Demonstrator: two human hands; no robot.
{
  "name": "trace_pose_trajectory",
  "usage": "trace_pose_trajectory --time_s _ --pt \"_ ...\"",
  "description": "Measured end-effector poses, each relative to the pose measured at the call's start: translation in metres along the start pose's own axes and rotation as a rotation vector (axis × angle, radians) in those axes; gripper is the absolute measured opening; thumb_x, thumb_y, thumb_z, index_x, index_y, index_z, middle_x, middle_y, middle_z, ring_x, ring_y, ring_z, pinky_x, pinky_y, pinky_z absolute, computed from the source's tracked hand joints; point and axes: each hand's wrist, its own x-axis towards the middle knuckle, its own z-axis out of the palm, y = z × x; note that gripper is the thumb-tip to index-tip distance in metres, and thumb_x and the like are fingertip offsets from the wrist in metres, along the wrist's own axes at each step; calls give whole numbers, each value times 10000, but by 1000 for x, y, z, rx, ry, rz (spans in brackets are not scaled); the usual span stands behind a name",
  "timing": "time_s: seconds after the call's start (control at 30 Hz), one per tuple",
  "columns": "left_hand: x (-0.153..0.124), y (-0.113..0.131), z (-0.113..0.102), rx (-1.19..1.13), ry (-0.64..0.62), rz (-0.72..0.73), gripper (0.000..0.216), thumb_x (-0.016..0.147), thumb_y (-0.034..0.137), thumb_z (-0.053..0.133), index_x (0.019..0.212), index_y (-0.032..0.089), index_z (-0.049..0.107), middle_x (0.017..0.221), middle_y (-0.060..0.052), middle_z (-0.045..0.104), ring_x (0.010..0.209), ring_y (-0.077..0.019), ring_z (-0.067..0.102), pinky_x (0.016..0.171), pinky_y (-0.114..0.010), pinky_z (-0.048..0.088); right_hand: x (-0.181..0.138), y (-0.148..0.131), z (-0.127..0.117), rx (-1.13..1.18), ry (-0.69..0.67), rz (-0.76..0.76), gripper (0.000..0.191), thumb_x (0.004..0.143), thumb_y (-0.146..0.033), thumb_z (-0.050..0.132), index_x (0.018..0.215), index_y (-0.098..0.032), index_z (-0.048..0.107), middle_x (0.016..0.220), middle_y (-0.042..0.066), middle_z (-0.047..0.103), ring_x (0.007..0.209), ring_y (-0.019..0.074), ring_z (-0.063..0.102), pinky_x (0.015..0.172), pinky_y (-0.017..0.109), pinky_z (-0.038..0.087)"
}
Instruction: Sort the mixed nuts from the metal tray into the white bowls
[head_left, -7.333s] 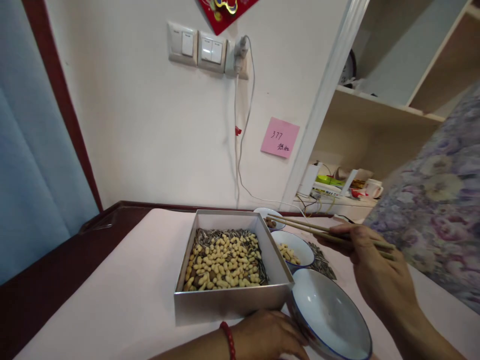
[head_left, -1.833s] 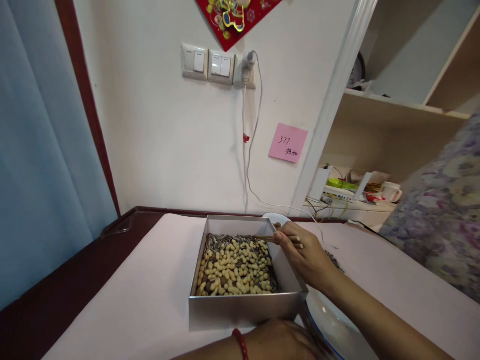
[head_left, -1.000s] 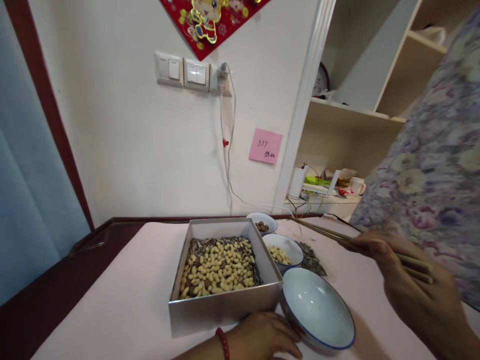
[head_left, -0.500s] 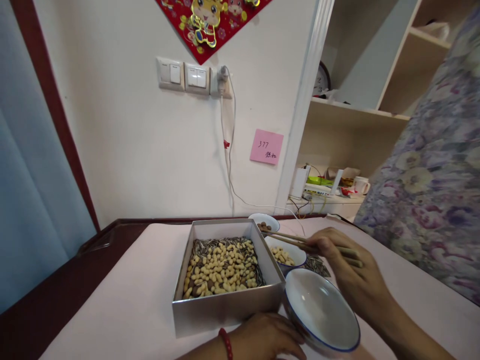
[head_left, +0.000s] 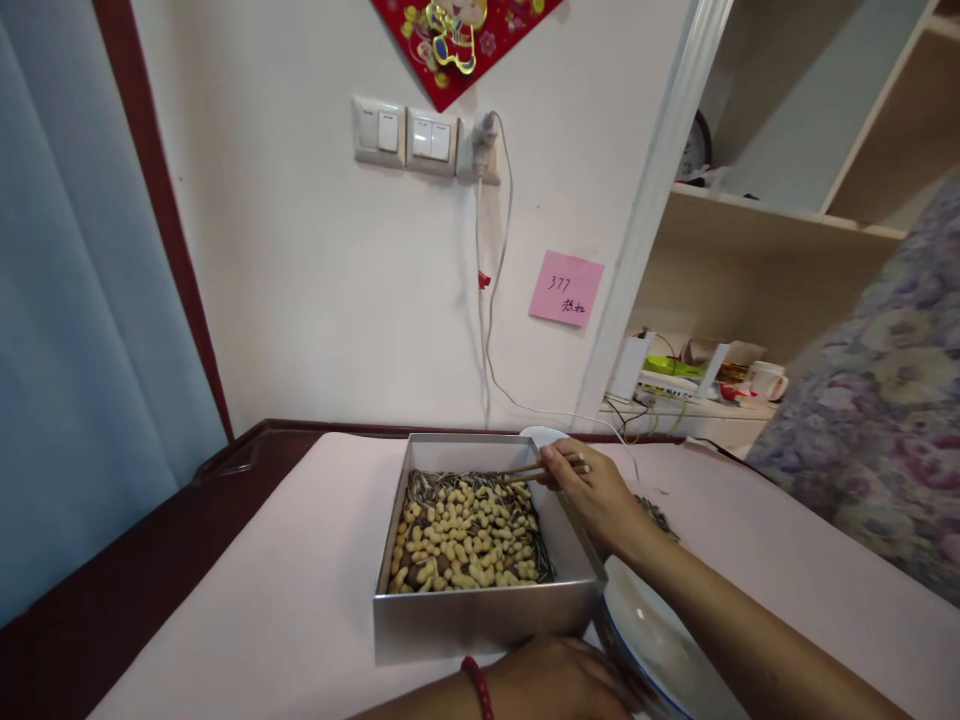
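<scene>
Wooden chopsticks (head_left: 525, 472) in right hand (head_left: 592, 492), tips over box (head_left: 480, 615).

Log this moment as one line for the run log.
right hand: holds chopsticks over box of peanuts | left hand: at box front

chopsticks (head_left: 525, 472) in right hand (head_left: 592, 495), tips over peanuts (head_left: 465, 535) in grey square box (head_left: 480, 615).

A white wall (head_left: 300, 280) carries switches (head_left: 405, 135) and a pink note (head_left: 565, 288); blue curtain (head_left: 75, 300) left, shelves (head_left: 765, 250) right.
</scene>
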Motion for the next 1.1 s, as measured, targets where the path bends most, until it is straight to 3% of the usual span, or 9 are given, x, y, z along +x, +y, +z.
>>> trace_pose_trajectory --time_s 0.23,0.43,0.57,0.73,0.83,0.97,1.1 --pt "3 -6 9 -55 -9 -66 272 1007 205 472 1108 200 724 1308 -61 707 1242 -158 639 1078 -219 441 8 6 11 32 11 26 445 951 -582 453 759 -207 595 721 40 638 715 194 621 657 309 499" --pt "1 -3 6 -21 8 -22 254 989 183 512 1146 164 710 1270 -88 725 1241 -161 639 1089 -209 423 2 2 3 61 57 14 460 950 -590 477 773 -193 629 735 46 650 704 191 636 665 319 524" --pt "-2 6 -2 15 42 21 246 967 210 569 1125 107 727 1228 -132 741 1255 -204 630 1118 -241 401 -23 -19 -27 88 120 -6 405 968 -546 501 841 -201 671 833 42 680 791 185 674 731 310 544" --pt "-7 18 -14 10 104 38 305 993 301 523 1094 116 744 1178 -137 756 1220 -219 649 1097 -267 430 -70 -38 -91 -18 361 -63 298 955 -483 562 880 -235 710 898 27 706 831 168 707 740 257 556" --pt "-9 20 -17 -1 127 23 366 1000 408 495 1091 152 740 1174 -123 759 1196 -221 661 1066 -285 465 -96 -25 -123 -86 501 44 326 913 -531 599 860 -234 724 906 46 724 838 187 725 759 252 585" --pt "-10 19 -13 73 121 20 316 1001 389 514 1081 168 726 1185 -97 759 1206 -195 654 1059 -260 460 -124 -2 -144 -74 533 290 413 824 -643 634 850 -241 727 922 64 740 843 222 737 766 271 613" --pt "-11 22 -8 263 89 36 225 1005 326 537 1092 181 686 1258 -59 734 1240 -174 631 1077 -244 433 -147 16 -161 -176 638 268 378 842 -641 580 828 -301 743 928 47 747 865 241 734 793 329 617"
